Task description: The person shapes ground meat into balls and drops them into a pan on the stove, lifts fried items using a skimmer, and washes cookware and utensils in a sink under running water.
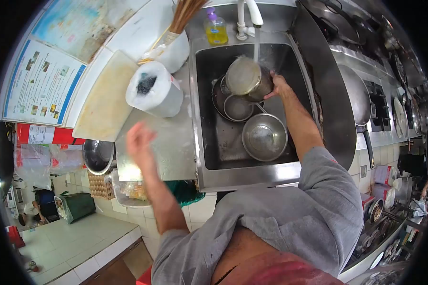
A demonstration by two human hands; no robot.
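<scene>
My right hand [278, 86] grips the side of a metal pot [245, 77], tilted in the sink under the running tap [250, 18]. Water falls onto the pot's edge. Below it in the sink [223, 154] lie a small saucepan [238, 108] and a round steel bowl [265, 137]. Another dark round pan shows partly behind the held pot. My left hand [141, 142] is raised over the steel counter [171, 142], blurred by motion, with fingers loosely apart and nothing seen in them. Nearest to it stands a white plastic container [169, 97] with a dark scrubber [147, 84] at its top.
A yellow soap bottle [216, 29] with a purple pump stands behind the sink. A twig brush [185, 16] and a cutting board [104, 97] are at the left. On the right are a wok [355, 95] and a gas stove [379, 107]. Egg trays [100, 185] sit lower left.
</scene>
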